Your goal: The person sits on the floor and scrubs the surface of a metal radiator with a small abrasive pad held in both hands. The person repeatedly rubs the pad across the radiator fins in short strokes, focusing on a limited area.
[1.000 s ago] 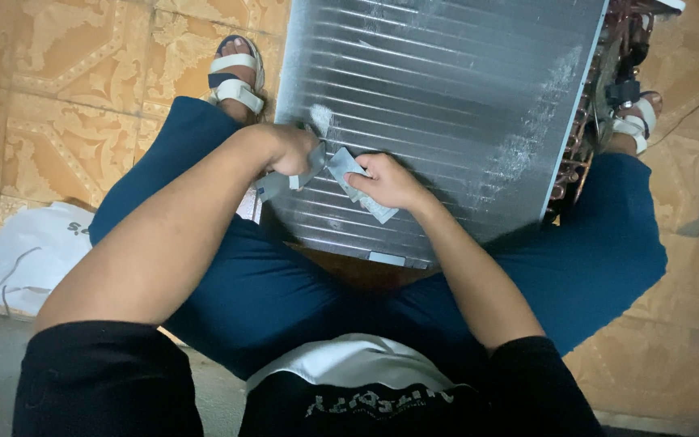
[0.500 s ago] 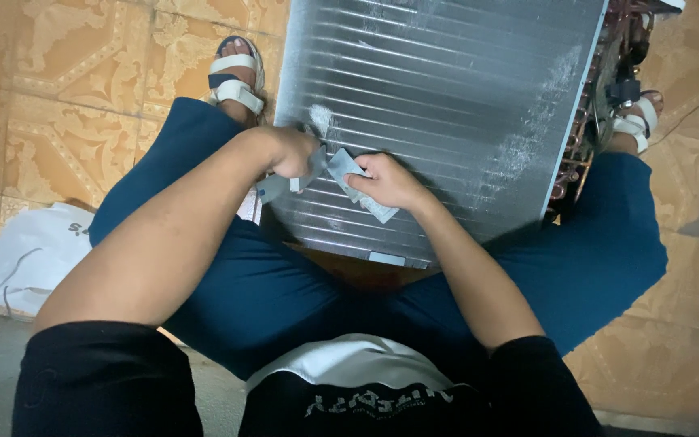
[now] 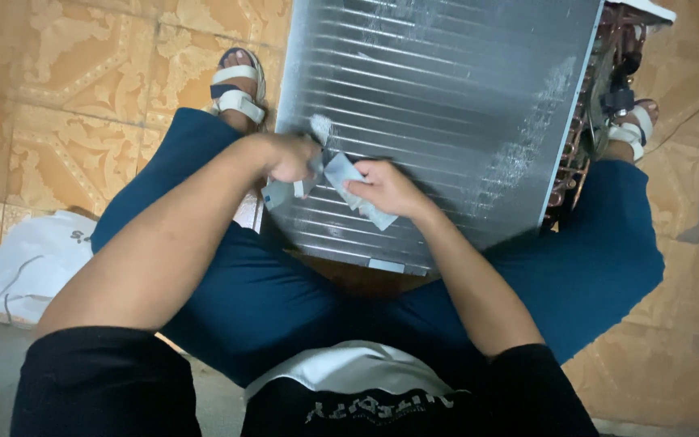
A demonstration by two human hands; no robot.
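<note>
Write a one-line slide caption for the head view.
Seated person's left hand and right hand grip a grey tool against a finned coil panel.

A crumpled white plastic bag [image 3: 30, 263] lies on the floor at the left edge. The floor is of patterned beige and tan ceramic tiles [image 3: 66, 89]. White-strapped sandals sit on both feet, one at upper left [image 3: 238, 91] and one at upper right [image 3: 633, 121], resting on those tiles.
</note>
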